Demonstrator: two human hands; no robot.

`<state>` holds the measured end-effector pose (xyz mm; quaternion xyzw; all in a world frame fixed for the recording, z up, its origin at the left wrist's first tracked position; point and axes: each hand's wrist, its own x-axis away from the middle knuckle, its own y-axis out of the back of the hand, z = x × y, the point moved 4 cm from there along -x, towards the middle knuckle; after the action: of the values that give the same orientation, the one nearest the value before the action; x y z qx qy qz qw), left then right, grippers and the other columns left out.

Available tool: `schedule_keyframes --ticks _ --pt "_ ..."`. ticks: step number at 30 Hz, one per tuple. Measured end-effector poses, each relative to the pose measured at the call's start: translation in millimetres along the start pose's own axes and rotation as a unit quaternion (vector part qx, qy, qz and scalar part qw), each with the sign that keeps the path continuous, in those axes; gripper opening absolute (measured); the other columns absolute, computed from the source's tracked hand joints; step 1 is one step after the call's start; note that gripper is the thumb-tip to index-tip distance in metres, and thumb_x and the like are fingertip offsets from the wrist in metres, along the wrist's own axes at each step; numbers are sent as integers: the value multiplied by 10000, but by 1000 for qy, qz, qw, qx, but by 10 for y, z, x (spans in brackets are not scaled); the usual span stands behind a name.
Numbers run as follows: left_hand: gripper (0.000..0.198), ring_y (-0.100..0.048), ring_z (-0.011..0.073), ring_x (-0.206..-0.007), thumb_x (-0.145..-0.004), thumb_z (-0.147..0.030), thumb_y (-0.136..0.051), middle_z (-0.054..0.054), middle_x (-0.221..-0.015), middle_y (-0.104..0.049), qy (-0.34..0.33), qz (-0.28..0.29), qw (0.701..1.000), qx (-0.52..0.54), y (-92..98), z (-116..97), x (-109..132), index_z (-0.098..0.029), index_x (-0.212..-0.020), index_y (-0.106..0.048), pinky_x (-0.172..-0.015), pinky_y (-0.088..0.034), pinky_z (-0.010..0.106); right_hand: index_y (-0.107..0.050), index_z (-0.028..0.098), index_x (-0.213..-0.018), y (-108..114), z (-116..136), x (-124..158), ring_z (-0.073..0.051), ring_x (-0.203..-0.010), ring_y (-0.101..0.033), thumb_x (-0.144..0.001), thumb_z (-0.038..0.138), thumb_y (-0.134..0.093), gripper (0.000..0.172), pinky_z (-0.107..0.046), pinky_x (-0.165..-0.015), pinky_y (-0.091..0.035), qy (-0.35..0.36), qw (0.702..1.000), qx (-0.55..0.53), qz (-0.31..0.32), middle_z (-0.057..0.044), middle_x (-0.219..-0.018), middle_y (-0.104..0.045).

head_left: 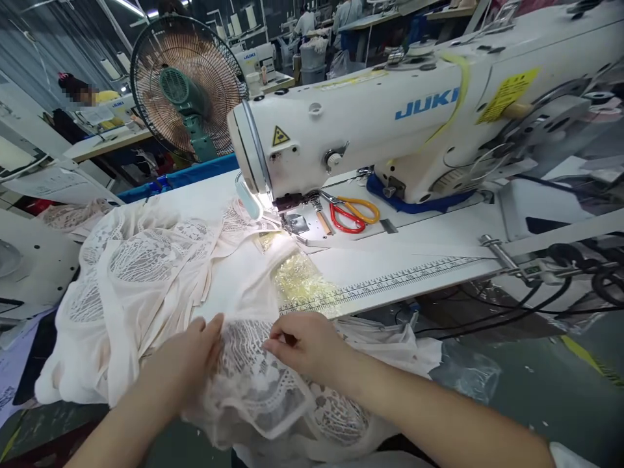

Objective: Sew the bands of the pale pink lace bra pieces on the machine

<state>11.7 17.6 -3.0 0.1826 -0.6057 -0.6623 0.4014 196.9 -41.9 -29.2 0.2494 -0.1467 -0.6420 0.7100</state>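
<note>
A cream lace garment (253,354) hangs over the front edge of the sewing table, its upper part running up to the needle area of a white sewing machine (355,123). My right hand (307,344) is closed in a pinch on the lace at its right side. At the left side of the same lace, my left hand (197,351) has its fingers closed on the edge; its fingertips are partly hidden. Yellowish clear film (299,279) lies beside the fabric under the machine's lamp.
More cream lace garments (141,260) are heaped at the left. Scissors with red and orange handles (353,214) rest by the needle plate. A printed ruler tape (404,279) runs along the table's front edge. Behind stand a fan (188,91) and a person (80,91).
</note>
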Motion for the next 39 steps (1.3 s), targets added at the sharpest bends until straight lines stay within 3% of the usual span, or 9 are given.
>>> schedule_keyframes --ticks 5,8,11,16,20,23,27,32,39 --pt "564 -613 145 -530 -897 -217 -303 0 -704 -647 -63 -21 949 308 -92 -317 398 -194 -1411 -69 -461 -465 211 -630 188 -769 349 -13 -202 -146 -720 -566 -823 229 -511 137 -248 -620 -372 -3 990 139 27 -16 -751 -653" --pt "514 -542 113 -431 -887 -174 -315 -32 -628 -620 -149 35 903 402 -34 -583 491 -263 -1383 -212 -412 -431 195 -619 191 -778 597 -149 -223 -162 -731 -566 -825 208 -491 137 -254 -597 -354 -33 984 172 35 -26 -782 -655" --pt "336 -576 124 -540 -871 -185 -391 -16 -645 -623 -208 -12 901 381 137 -727 404 -260 -1180 -499 -501 -465 211 -614 198 -758 740 -296 -156 -166 -680 -567 -810 220 -516 113 -252 -564 -347 -43 976 199 82 -14 -733 -652" --pt "226 -585 187 -866 -889 -198 -388 93 -915 -623 -218 -273 893 284 325 -662 18 -152 -1056 -534 -734 -492 320 -624 229 -862 734 -372 19 -178 -708 -592 -837 277 -484 150 -267 -578 -392 -38 962 230 144 -8 -763 -666" --pt "366 -515 262 -1042 -851 -315 -505 122 -1026 -578 -232 -238 931 151 90 -783 -195 -121 -1160 -479 -855 -460 412 -618 228 -1003 861 -384 95 -203 -767 -607 -832 349 -490 246 -312 -641 -449 -46 964 218 142 -48 -882 -680" --pt "396 -547 241 -866 -853 -307 -498 94 -890 -577 -202 -223 947 113 -60 -900 -151 -98 -1188 -472 -729 -481 386 -615 221 -898 1321 -593 41 -227 -784 -606 -832 374 -452 233 -338 -655 -447 -133 956 260 11 -92 -923 -671" --pt "360 -527 215 -717 -893 -234 -385 79 -755 -551 -149 -250 952 97 -107 -1018 0 -54 -1187 -489 -606 -453 347 -515 242 -629 1929 -1045 -44 -266 -643 -563 -774 398 -487 216 -378 -551 -366 -235 887 379 -119 -109 -657 -584" --pt "349 -527 207 -649 -886 -220 -390 63 -717 -545 -91 -234 963 100 -112 -1068 27 -87 -1183 -516 -520 -426 324 -458 252 -563 2066 -1396 -92 -225 -525 -504 -732 420 -533 249 -372 -510 -332 -245 887 374 -113 -76 -554 -516" --pt "317 -531 173 -563 -883 -192 -389 30 -627 -541 -58 -242 962 109 -121 -1066 113 -97 -1147 -535 -429 -366 264 -514 235 -586 2136 -1470 -90 -198 -470 -527 -706 333 -567 164 -337 -451 -360 -222 918 317 -88 -97 -578 -603"
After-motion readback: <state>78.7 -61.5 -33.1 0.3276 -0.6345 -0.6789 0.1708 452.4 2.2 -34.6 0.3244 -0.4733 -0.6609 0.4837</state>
